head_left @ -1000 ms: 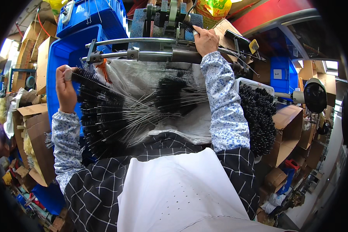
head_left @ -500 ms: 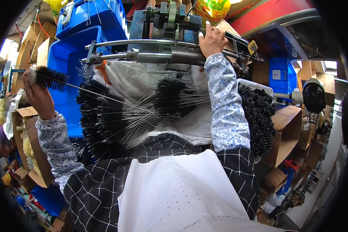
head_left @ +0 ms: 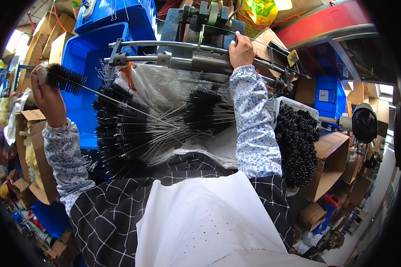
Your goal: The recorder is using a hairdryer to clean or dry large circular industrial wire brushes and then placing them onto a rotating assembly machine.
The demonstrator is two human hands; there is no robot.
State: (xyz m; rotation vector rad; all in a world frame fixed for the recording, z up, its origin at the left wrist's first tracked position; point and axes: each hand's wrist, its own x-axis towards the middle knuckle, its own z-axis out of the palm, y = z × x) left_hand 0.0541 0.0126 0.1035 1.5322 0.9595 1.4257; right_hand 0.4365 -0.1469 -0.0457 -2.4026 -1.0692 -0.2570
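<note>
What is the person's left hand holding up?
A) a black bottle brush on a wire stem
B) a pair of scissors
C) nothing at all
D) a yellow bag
A: the left hand grips a black brush by its bristled end, lifted clear of the pile of brushes, while the right hand rests on the machine's metal bar.

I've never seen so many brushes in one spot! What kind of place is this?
Probably a small workshop where bottle brushes get made. Heaps of black wire brushes lie on the bench, a metal machine stands right behind them, and cardboard boxes and blue plastic crates are stacked all around.
</note>
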